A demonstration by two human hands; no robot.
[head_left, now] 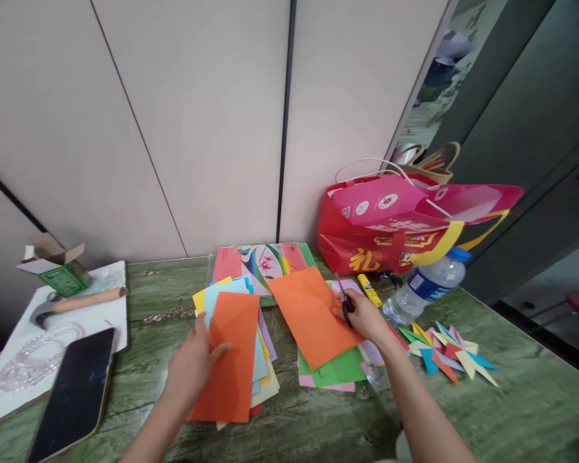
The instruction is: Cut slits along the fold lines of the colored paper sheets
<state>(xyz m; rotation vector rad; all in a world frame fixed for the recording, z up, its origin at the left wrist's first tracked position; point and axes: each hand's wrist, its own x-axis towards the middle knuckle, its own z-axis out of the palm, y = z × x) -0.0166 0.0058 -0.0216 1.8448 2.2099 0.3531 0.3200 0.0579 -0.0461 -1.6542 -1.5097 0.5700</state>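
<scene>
My left hand (pixel 193 363) rests at the left edge of an orange paper strip (pixel 234 341), thumb spread over its face and fingers apart. Under that strip lies a fanned pile of coloured papers (pixel 269 384), yellow, blue, cream and purple. My right hand (pixel 361 315) is closed around dark-handled scissors (pixel 346 303), their blades pointing up and away. Its fingers also touch the right edge of a wider orange sheet (pixel 309 318). Beneath this sheet are green and pink papers (pixel 340 372). How the fingertips meet the sheet is partly hidden.
A coloured paper pack (pixel 265 257) lies by the wall. Right of it are a glue stick (pixel 369 290), a red gift bag (pixel 381 231), a water bottle (pixel 424 286) and folded paper pieces (pixel 446 350). At left are a phone (pixel 74 392), a hammer (pixel 82 302) and a small box (pixel 60 270).
</scene>
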